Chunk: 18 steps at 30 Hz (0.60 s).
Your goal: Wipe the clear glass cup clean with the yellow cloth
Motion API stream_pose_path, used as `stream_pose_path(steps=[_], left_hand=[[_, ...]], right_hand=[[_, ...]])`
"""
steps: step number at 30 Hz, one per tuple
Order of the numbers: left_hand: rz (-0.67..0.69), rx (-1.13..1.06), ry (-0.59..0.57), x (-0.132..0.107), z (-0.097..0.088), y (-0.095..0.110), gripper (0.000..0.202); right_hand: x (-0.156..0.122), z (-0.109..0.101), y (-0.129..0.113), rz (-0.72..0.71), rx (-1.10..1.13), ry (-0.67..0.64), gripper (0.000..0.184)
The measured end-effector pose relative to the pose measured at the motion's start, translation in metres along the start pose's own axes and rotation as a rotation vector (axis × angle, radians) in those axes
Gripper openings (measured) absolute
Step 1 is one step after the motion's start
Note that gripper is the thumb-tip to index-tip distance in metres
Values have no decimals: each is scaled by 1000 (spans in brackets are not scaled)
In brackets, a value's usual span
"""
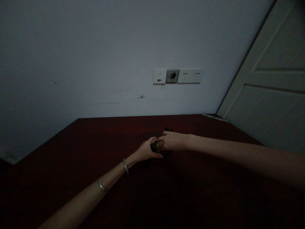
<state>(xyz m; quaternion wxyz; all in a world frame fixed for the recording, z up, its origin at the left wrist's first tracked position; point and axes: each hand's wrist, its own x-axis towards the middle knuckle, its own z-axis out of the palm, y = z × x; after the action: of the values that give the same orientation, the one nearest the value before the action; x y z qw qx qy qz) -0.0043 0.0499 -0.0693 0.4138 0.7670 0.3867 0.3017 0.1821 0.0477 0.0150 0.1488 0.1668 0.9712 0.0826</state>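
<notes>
Over the middle of a dark red table, my left hand [145, 150] is wrapped round a small dark object [153, 146] with a yellow part. The low light and my fingers hide its kind. My right hand [173, 141] comes in from the right, fingers bent and closed at the yellow part. What exactly those fingertips grip is covered by the hand itself. Just behind my right knuckles, a small black shape [168, 129] sticks out; I cannot tell if it belongs to the same object. Two silver bangles [102, 185] circle my left forearm and wrist.
The dark red tabletop [114, 133] meets a pale wall [107, 57] at the back. On the wall is a row of sockets and switch plates [189, 76]. A pale panelled door [274, 86] stands at the right, with a thin flat strip [214, 117] at the table's back right corner.
</notes>
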Motion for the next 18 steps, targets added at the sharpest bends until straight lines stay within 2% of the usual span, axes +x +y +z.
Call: stream_pose_path(steps=[5, 14, 18], left_hand=[[4, -16, 7, -1, 2, 2, 81], [9, 6, 18, -5, 0, 3, 77], [-2, 28, 22, -6, -1, 3, 78]], right_hand=[[3, 5, 2, -47, 18, 56, 21], [-10, -14, 6, -29, 127, 186, 39], [-15, -6, 11, -1, 55, 134, 51]])
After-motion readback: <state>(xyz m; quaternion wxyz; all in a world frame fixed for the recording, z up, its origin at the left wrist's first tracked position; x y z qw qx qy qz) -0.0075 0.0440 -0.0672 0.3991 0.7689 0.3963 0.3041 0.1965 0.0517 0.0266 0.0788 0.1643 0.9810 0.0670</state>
